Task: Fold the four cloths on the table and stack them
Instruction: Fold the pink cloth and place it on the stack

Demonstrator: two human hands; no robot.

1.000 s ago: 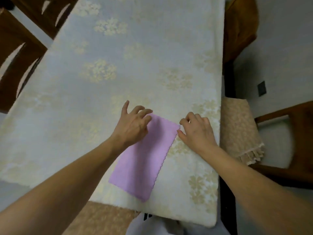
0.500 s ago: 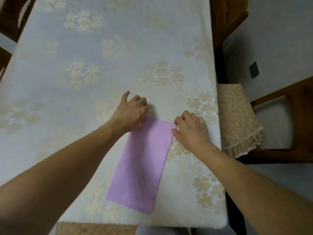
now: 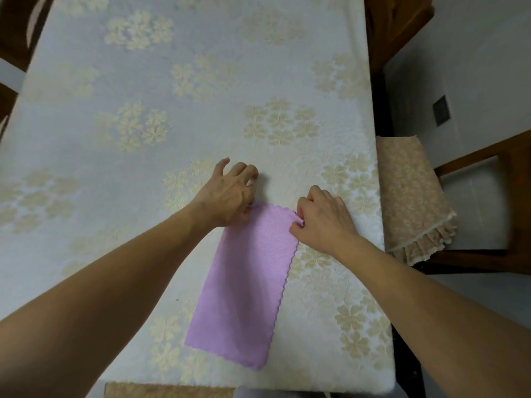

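A pink cloth [image 3: 244, 285], folded long, lies lower centre on the table [image 3: 143, 139]. The left hand [image 3: 227, 193] and right hand [image 3: 321, 216] each pinch a far corner. It looks light and limp, best held by corners. Other cloths are out of view.
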